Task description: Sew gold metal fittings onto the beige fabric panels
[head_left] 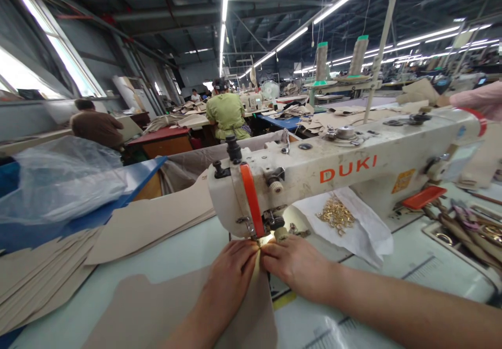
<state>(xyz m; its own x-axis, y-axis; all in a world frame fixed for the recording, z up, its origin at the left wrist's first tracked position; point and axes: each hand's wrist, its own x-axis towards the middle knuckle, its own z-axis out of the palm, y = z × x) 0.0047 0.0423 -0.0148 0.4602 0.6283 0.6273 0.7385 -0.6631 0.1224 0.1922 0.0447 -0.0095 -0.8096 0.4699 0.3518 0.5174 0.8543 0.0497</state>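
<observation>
Under the head of a white sewing machine (290, 181) lies a beige panel (257, 317), flat on the pale table and spreading toward me. My left hand (231, 273) rests on the panel with its fingers closed together close to the needle area. From the right, my right hand (294, 262) meets it there, its fingers curled and pinching at the panel's edge. The fingertips of both hands nearly touch. They hide the spot just below the presser foot, where a small lamp shines. Whether a small piece is held there cannot be made out.
Left of the machine, beige panels (152, 223) lie stacked, with more fanned out (43, 281). Small gold metal fittings (336, 214) sit on a white cloth (376, 234) behind the needle. A tray (435, 228) with tools is at right. Co-workers sit farther back.
</observation>
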